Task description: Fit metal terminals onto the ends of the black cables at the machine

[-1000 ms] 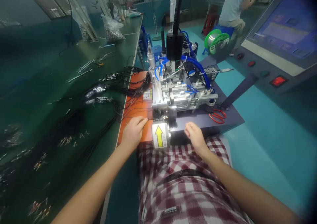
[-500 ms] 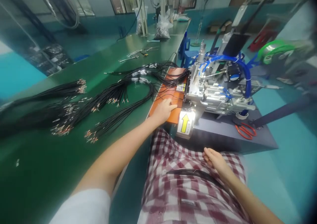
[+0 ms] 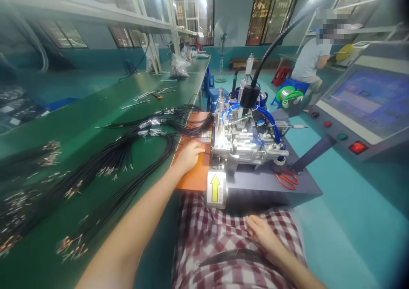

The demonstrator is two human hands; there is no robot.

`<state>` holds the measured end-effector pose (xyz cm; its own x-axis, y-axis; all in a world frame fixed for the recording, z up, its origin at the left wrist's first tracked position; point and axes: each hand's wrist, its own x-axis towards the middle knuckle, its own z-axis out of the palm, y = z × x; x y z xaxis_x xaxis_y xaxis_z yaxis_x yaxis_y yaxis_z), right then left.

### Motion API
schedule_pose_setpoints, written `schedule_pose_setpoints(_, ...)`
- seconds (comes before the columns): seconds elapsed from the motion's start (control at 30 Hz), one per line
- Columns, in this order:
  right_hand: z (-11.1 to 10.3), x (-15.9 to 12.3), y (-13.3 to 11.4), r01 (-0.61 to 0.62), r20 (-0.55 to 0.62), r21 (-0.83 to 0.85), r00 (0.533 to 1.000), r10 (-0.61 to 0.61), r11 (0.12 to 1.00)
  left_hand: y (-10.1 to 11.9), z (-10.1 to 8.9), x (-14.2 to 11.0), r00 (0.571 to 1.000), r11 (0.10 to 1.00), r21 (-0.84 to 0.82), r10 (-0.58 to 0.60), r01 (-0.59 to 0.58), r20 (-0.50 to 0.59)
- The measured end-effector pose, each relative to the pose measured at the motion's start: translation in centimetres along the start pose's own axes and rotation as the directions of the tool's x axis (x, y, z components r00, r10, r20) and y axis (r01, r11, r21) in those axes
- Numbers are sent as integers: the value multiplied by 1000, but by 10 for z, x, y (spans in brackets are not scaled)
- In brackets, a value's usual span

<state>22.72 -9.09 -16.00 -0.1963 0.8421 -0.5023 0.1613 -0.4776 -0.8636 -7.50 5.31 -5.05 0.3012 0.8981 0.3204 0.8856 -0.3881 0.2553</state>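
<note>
My left hand point(image 3: 189, 156) rests palm down on the orange mat point(image 3: 193, 176) beside a small metal machine point(image 3: 243, 140) with blue hoses. Its fingers are loosely curled toward the machine's left side, touching thin black wires point(image 3: 204, 131) that run there; whether it grips one I cannot make out. My right hand point(image 3: 260, 233) lies on my checked lap, fingers loosely stretched, holding nothing. A white block with a yellow arrow point(image 3: 215, 189) sits at the machine's front edge.
Bundles of black cables point(image 3: 121, 161) spread over the green bench point(image 3: 79, 122) at left. Red scissors point(image 3: 287, 179) lie on the dark platform. A control console with a screen point(image 3: 367, 105) stands at right. Another person point(image 3: 308, 63) sits at the back.
My head has lifted and turned back right, showing more of the room. My left hand stays on the orange mat. My right hand stays on my lap, having dropped there from the platform edge.
</note>
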Motion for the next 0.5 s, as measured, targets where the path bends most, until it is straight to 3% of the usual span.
schedule_pose_setpoints(0.13,-4,-3,-6,4,4,15,1000,-4,1000,-1,0,16,1000,1000,-1,13,-13,-9)
schedule_pose_setpoints(0.23,-5,-10,-8,6,23,16,1000,-7,1000,11,-6,6,1000,999,40,-4,5,-7)
schedule_pose_setpoints(0.4,-11,-27,-10,9,6,-10,1000,-9,1000,29,-36,-58,985,960,229,-172,164,19)
schedule_pose_setpoints(0.5,-17,-32,-20,-19,39,-85,999,23,996,19,-63,-106,924,846,399,-382,354,-9)
